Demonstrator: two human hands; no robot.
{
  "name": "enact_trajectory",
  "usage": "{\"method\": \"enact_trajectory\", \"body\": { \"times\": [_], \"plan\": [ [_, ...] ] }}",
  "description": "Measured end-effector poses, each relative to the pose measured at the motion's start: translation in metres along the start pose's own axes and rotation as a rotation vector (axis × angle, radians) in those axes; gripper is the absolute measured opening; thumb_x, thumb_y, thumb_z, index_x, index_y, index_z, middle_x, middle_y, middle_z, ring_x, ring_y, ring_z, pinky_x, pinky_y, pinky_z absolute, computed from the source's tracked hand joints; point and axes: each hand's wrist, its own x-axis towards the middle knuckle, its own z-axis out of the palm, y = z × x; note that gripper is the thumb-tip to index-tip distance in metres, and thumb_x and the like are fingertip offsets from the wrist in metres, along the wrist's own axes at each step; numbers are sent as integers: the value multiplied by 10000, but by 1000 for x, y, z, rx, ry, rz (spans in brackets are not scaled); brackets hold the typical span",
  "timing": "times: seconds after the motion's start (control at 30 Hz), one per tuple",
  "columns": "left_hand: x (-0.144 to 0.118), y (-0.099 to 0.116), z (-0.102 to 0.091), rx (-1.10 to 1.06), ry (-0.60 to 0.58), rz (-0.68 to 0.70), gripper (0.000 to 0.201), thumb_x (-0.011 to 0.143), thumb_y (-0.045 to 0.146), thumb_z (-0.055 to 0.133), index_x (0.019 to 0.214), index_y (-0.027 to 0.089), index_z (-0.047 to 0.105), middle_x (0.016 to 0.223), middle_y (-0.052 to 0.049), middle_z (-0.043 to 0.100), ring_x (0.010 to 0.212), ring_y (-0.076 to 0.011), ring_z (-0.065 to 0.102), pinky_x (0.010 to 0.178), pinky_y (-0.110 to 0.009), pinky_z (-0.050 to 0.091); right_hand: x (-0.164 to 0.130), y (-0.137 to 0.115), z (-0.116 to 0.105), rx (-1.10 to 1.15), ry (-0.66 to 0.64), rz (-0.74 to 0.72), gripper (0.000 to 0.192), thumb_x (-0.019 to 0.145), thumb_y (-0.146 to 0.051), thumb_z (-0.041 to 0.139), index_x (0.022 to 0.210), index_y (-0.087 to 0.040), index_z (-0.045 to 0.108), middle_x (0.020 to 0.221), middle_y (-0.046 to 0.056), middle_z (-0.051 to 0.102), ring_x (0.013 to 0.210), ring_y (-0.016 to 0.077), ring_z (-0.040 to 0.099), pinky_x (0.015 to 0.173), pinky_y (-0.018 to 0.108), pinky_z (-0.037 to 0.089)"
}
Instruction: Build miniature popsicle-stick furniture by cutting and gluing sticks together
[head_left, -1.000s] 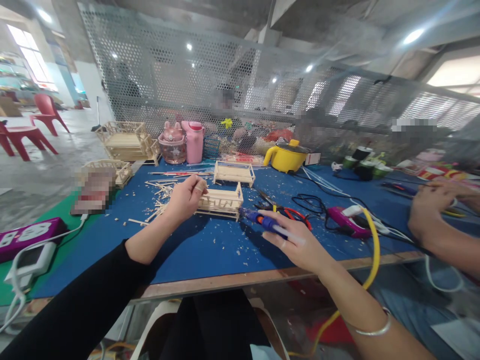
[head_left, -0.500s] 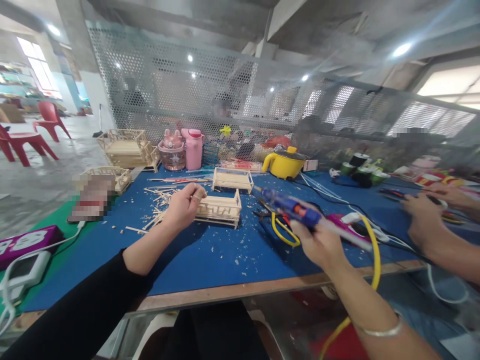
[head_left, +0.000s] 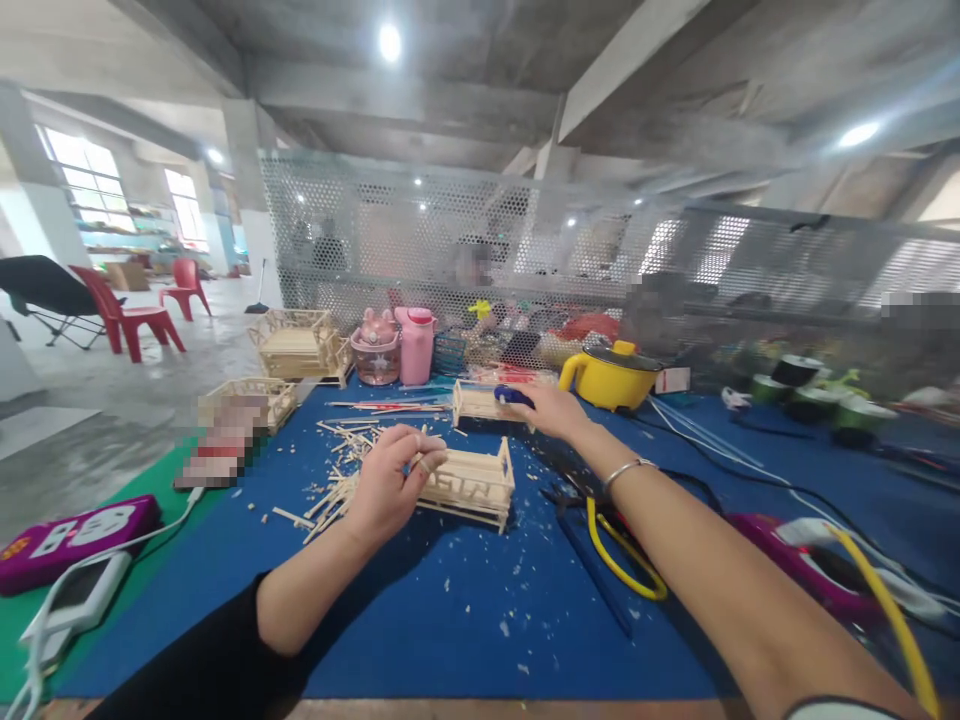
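Note:
My left hand point(head_left: 394, 485) is closed at the left end of a small slatted wooden frame point(head_left: 469, 485), a miniature bed-like model with railings. Its fingertips hide that end, so the exact grip does not show. Farther back, my right hand point(head_left: 559, 410) reaches over a second small wooden frame point(head_left: 476, 400). It is closed around a blue glue gun point(head_left: 514, 396), of which only a small part shows beyond the fingers. Thin wooden sticks point(head_left: 337, 500) lie scattered beside my left hand. Dark pliers point(head_left: 562, 495) and a yellow-handled tool point(head_left: 626, 570) lie beneath my right forearm.
More wooden frames point(head_left: 300, 345) are stacked at the back left. A pink bottle point(head_left: 416, 345), a pink basket point(head_left: 375, 360) and a yellow pot point(head_left: 619, 378) line the back. A phone point(head_left: 225, 440) charges at left. Cords point(head_left: 720, 455) and a purple power strip point(head_left: 787, 565) lie at right.
My right hand has moved forward and left with the glue gun, from the right side to above the rear frame. My left hand stays at the near frame. The view has shifted left.

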Motion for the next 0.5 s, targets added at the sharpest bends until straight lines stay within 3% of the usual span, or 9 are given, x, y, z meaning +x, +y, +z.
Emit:
{"method": "enact_trajectory", "body": {
  "times": [0.13, 0.23, 0.3, 0.37, 0.43, 0.5],
  "plan": [
    [-2, 5, 1, -12, -22, 30, 185, 915, 252, 527, 809, 198, 668, 805, -40, 671, 800, -157, 608, 737, -272, 487, 8, -10, 5, -15, 12, 17, 392, 865, -337, 560, 1219, -188, 639, 1244, 148, 658, 1131, 315, 604, 953, 473, 461],
    [-2, 9, -1, 13, 5, 36, 207, 921, 260, 512, 785, 194, 654, 787, -41, 658, 792, -161, 597, 739, -282, 477, -4, -33, -15, -10, 123, 36, 409, 871, -257, 535, 1246, -109, 606, 1274, 212, 618, 1166, 352, 564, 993, 546, 401],
    [-2, 12, -3, 44, 39, 39, 207, 918, 268, 517, 775, 196, 648, 782, -43, 654, 792, -170, 589, 742, -298, 469, -24, -57, -35, 24, 216, 5, 383, 935, -262, 435, 1250, -112, 593, 1261, 185, 625, 1165, 290, 562, 1021, 482, 394],
    [-2, 16, -4, 73, 53, 52, 216, 915, 276, 521, 747, 197, 631, 766, -44, 650, 777, -176, 580, 733, -311, 459, -51, -85, -54, 104, 247, -111, 316, 952, -325, 441, 1152, -193, 647, 1099, 85, 700, 1000, 185, 628, 934, 345, 469],
    [-2, 21, -5, 83, 37, 83, 243, 918, 292, 514, 712, 200, 603, 732, -43, 633, 746, -177, 568, 708, -315, 453, -79, -113, -67, 404, 206, -449, 267, 902, -358, 564, 1095, -210, 674, 965, 51, 724, 833, 151, 650, 787, 289, 517],
    [-4, 26, -3, 60, -6, 126, 283, 929, 321, 484, 691, 204, 582, 705, -46, 611, 721, -179, 558, 676, -311, 453, -101, -135, -73, 560, 189, -569, 206, 884, -320, 619, 1053, -227, 691, 857, 15, 727, 741, 120, 643, 707, 243, 515]
  ]
}}
